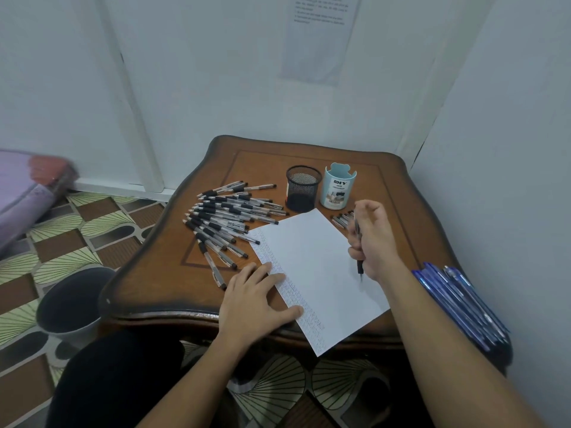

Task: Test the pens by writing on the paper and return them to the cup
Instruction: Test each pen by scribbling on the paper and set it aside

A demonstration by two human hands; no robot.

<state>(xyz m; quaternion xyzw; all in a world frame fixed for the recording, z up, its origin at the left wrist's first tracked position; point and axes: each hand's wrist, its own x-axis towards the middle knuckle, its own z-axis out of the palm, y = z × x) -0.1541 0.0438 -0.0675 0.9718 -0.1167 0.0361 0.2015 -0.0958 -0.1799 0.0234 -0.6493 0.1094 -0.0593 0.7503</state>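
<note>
A white sheet of paper [312, 267] lies tilted on the brown wooden table [173, 273], with rows of small scribbles along its left edge. My left hand [256, 301] rests flat on the paper's left edge, fingers straight. My right hand [372, 239] grips a black pen [359, 264] with its tip down at the paper's right edge. A black mesh cup [302, 188] and a light blue cup [338, 186] marked DIY stand behind the paper. A heap of black pens [225, 217] lies left of the cups.
A few more black pens [341, 219] lie right of the paper, partly behind my right hand. Several blue pens [460, 301] are piled at the table's right edge beside the wall. A grey bin [72, 304] stands on the patterned floor at the left.
</note>
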